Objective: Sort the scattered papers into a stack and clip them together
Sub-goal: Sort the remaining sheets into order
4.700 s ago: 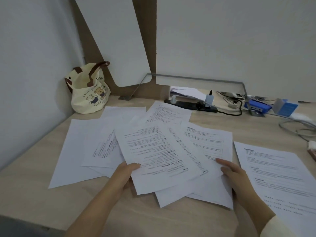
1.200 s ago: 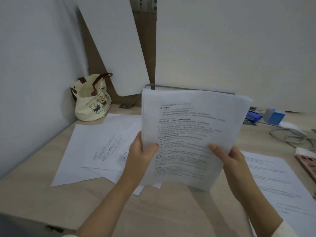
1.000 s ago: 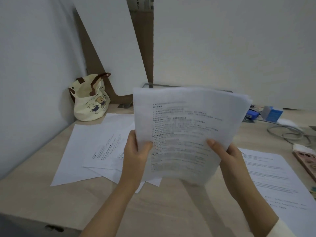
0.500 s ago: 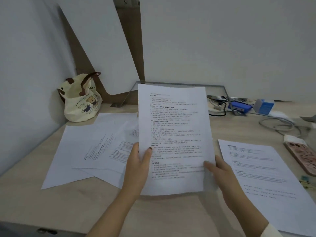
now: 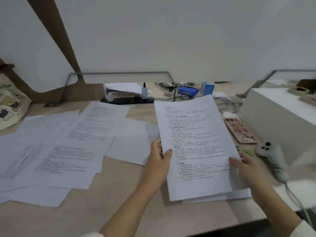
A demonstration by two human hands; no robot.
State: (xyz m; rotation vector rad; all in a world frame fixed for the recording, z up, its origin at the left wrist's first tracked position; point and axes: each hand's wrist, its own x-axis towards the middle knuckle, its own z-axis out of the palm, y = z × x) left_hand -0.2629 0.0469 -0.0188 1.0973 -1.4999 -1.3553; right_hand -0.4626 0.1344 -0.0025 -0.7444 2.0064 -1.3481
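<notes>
Two hands hold our gathered sheets [image 5: 196, 142] over the desk [image 5: 128, 211]: left hand [image 5: 159, 159] pinching the left edge, right hand [image 5: 246, 166] gripping the lower right corner. The long side runs away from us; loose papers [image 5: 68, 147] lie farther left, nearest the left hand.

stack [image 5: 196, 142] and loose sheets [image 5: 68, 142]: white, black print. surface [image 5: 119, 211]: pale wood grain. bag [image 5: 8, 103] far left: cream, bear cartoon print. phone case [image 5: 241, 130] right: pink, doodles. power strip [image 5: 126, 100] black, gadget [image 5: 188, 91] top centre blue
</notes>
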